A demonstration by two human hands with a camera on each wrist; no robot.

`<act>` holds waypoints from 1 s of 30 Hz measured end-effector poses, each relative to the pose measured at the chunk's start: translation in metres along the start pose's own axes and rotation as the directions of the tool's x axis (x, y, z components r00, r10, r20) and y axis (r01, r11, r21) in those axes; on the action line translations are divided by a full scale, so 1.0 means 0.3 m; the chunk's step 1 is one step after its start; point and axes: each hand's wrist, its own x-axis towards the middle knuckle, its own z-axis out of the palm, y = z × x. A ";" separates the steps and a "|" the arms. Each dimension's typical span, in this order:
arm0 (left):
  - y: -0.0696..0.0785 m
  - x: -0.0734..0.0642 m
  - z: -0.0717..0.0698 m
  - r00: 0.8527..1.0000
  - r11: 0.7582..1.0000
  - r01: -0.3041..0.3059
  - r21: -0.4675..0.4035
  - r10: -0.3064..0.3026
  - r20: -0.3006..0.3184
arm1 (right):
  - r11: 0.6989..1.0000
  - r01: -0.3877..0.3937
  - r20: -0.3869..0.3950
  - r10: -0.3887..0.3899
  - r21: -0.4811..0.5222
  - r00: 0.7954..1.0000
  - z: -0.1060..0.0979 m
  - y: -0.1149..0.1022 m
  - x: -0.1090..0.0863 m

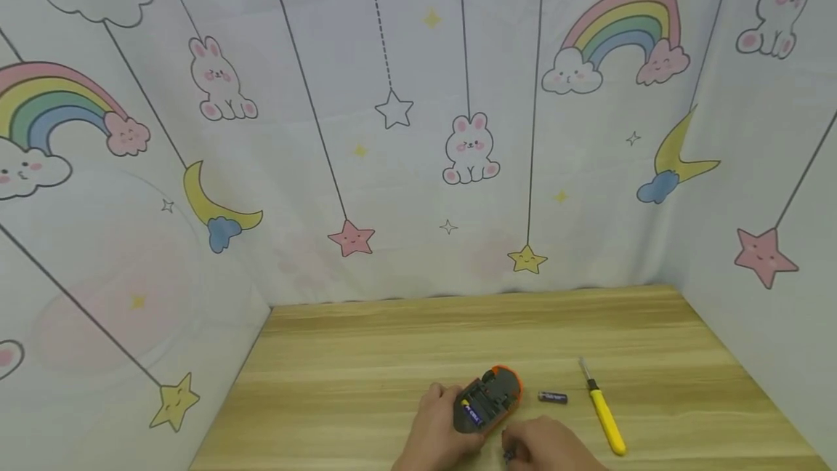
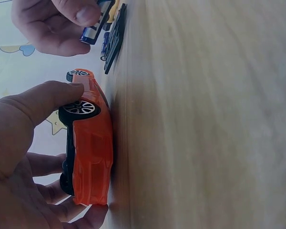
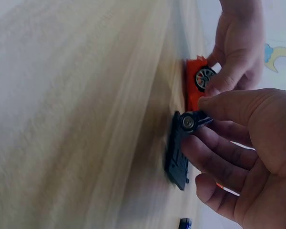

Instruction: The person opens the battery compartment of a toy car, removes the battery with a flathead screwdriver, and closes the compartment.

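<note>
Toy car (image 1: 489,400): wheels up on the pale wood-grain desk (image 1: 340,376), near the person's side.
Shell: glossy orange, plastic-looking, moulded with rounded edges; dark underside, black wheels with pale spoked rims.
Long axis: slanting from near left to far right in the head view; which end is the nose I cannot tell.
Underside: an open compartment, a seated battery (image 1: 473,413) lying crosswise in it, dark with a yellow mark.
Left grip: the left hand (image 1: 437,424) clamped on the toy car, thumb by a wheel, fingers curled at the opposite side.
Right grip: the right hand (image 1: 549,445) pinching a held battery (image 3: 189,122), a smooth cylinder with a round metal end.
Black plate (image 3: 176,157): thin, flat, just beside the right hand; I cannot tell whether they touch.
Loose battery (image 1: 553,397): on its side, right of the toy car.
Screwdriver (image 1: 604,413): smooth yellow handle, slim shaft pointing to the far edge.
</note>
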 end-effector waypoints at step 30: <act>0.003 0.007 0.000 1.000 1.000 0.023 -0.011 -0.023 0.015 | 0.960 0.008 -0.337 -0.106 -0.278 0.935 -0.094 0.150 -0.026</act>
